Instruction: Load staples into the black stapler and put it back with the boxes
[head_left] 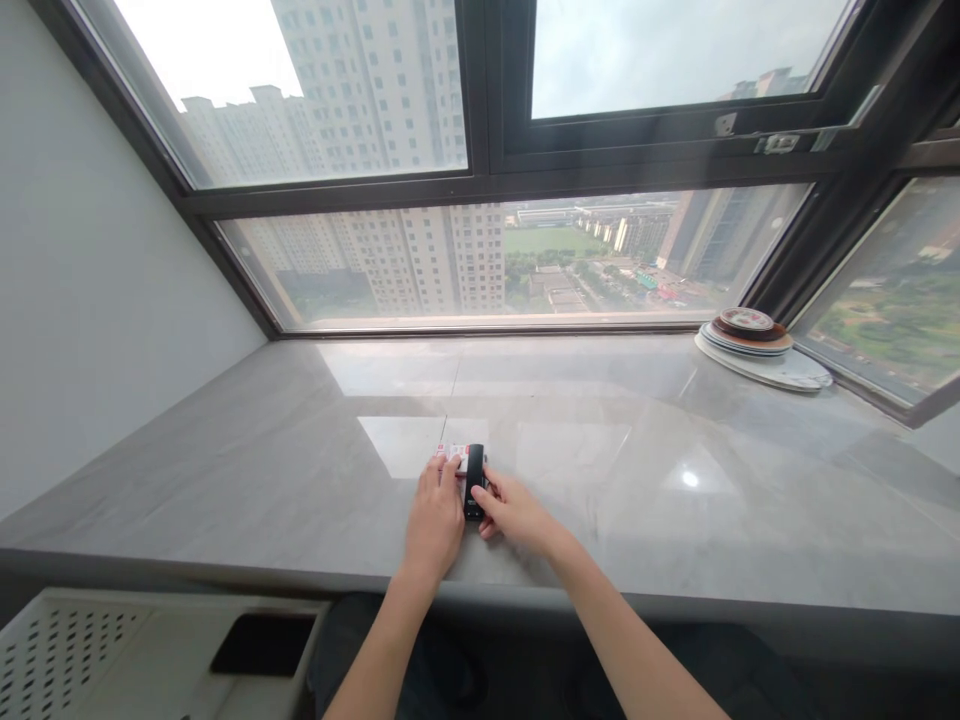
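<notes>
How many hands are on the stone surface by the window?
2. The left hand has its fingertips at the small printed paper; the right hand, beside it, grips the black stapler-like tool. No other hands show.

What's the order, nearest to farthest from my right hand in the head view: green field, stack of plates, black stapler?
1. Black stapler: in your right hand, under the thumb.
2. Stack of plates: ahead and right, on the counter.
3. Green field: outdoors, far ahead.

Black stapler (pixel 475 475), red-and-white printed paper (pixel 459 452), grey marbled sill (pixel 225 470).
</notes>
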